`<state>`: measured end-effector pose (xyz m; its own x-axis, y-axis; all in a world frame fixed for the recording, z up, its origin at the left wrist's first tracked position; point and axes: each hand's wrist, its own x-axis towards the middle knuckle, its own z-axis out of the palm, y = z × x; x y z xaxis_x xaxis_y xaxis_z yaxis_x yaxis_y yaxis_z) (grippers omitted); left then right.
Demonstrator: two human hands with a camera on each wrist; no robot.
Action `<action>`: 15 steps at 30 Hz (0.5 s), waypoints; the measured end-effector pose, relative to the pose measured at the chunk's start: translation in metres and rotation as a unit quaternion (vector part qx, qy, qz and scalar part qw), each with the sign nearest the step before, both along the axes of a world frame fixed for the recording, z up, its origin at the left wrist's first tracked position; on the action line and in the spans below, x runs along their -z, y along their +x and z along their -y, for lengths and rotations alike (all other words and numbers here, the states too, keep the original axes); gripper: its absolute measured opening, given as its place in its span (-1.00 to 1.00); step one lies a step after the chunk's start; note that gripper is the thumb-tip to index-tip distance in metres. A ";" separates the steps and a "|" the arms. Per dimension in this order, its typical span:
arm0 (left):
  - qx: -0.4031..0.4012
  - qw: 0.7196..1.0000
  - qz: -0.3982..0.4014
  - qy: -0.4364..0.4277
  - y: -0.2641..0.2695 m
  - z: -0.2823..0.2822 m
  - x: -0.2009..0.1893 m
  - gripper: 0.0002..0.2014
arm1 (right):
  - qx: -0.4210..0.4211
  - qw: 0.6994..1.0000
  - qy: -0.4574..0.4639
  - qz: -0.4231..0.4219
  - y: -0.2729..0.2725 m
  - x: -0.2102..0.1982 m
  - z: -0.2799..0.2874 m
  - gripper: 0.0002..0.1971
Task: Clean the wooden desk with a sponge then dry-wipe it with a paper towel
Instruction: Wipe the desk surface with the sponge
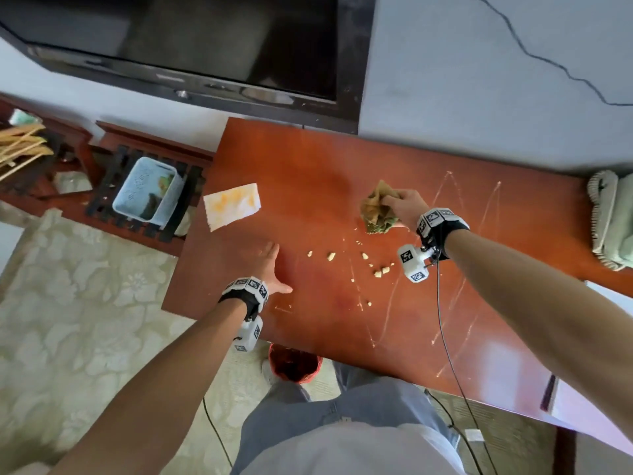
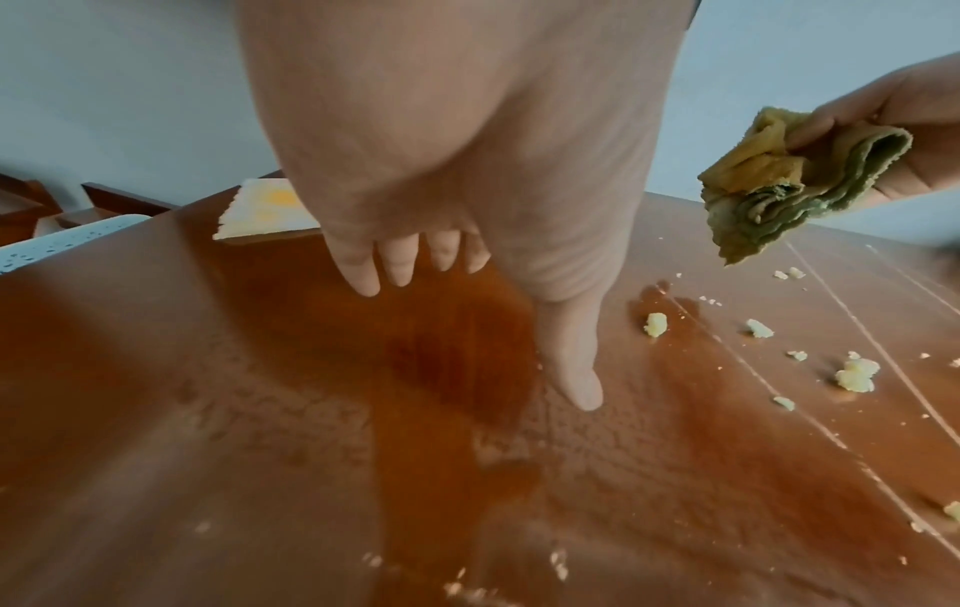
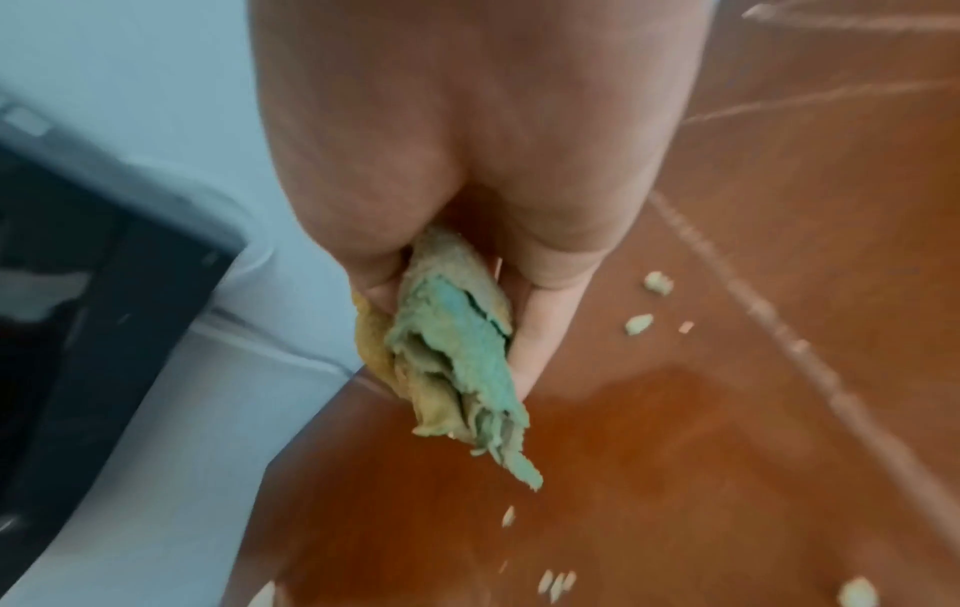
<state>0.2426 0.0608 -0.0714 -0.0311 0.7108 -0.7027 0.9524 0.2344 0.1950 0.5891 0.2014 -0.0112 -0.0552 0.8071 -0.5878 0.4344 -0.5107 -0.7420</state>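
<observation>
My right hand (image 1: pixel 404 209) grips a crumpled yellow-green sponge cloth (image 1: pixel 378 209) just above the middle of the reddish wooden desk (image 1: pixel 308 159); the cloth (image 3: pixel 457 361) hangs from between my curled fingers, and it shows in the left wrist view as well (image 2: pixel 779 185). Pale crumbs (image 1: pixel 376 269) and thin white streaks (image 1: pixel 448 207) lie on the desk below and to the right of it. My left hand (image 1: pixel 274 269) lies flat with straight fingers (image 2: pixel 405 263) on the desk near its left front corner. A stained paper towel (image 1: pixel 231 205) lies at the desk's far left.
A black television (image 1: pixel 205 46) hangs on the wall behind the desk. A light blue basket (image 1: pixel 147 190) sits on a low rack to the left. A red bin (image 1: pixel 294 363) stands on the floor under the front edge. A folded pale cloth (image 1: pixel 613 221) lies at the right end.
</observation>
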 end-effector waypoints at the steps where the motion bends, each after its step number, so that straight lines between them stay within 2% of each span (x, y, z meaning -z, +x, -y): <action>1: 0.005 1.000 0.010 0.013 0.007 -0.006 0.000 0.26 | 0.008 1.000 0.000 0.012 0.016 0.000 -0.001 -0.77; 4: 0.033 0.998 0.024 0.049 0.029 -0.029 -0.001 0.14 | 0.032 0.998 0.015 0.051 0.065 -0.006 -0.002 -0.86; 6: 0.049 0.997 0.026 0.062 0.047 -0.047 -0.004 0.00 | 0.058 0.993 0.046 0.091 0.099 -0.011 0.000 -0.85; 10: 0.090 0.993 0.017 0.074 0.083 -0.084 -0.003 -0.34 | 0.158 0.960 0.102 0.208 0.167 -0.008 0.005 -0.82; 15: 0.121 0.991 -0.032 0.055 0.117 -0.118 0.000 -0.44 | 0.206 0.924 0.088 0.309 0.219 0.010 0.007 -0.84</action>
<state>0.3599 0.1791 -0.0712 0.1079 0.7752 -0.6224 0.9893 -0.0215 0.1446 0.8082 0.1946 -0.0216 0.5808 0.7706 -0.2622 0.5978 -0.6225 -0.5051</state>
